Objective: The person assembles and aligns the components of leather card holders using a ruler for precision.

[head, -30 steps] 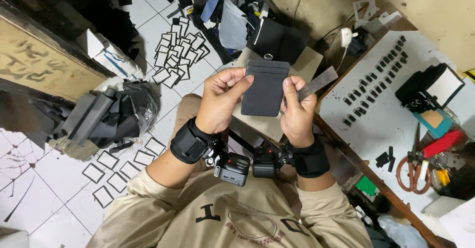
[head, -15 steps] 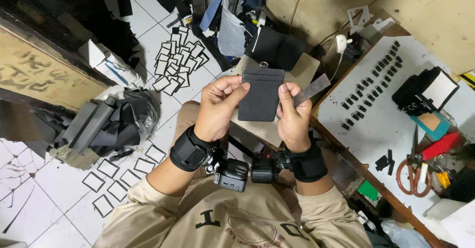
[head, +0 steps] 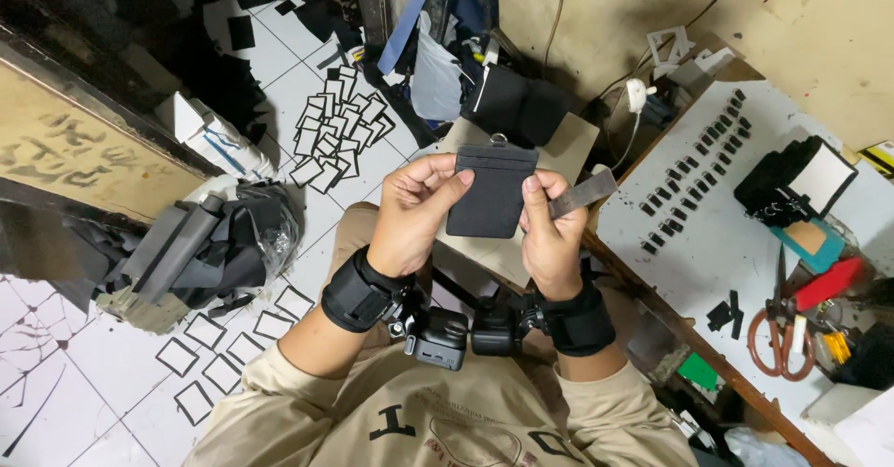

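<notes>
Both hands on the black card holder [head: 492, 190] rn, held up over the lap: left hand [head: 414, 211] pinches its left edge, right hand [head: 549, 234] grips the right edge plus a grey strip [head: 582, 193]. Holder looks assembled w/ ring on top; dozens of small black pieces [head: 694, 176] right of it on the tabletop [head: 736, 243], unused.

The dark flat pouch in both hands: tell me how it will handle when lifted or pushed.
The dark pouch stays flat while pinched only at its sides by the left hand and right hand, so it is probably fairly stiff. It looks thin, likely light. Its matte surface probably grips well.
</notes>
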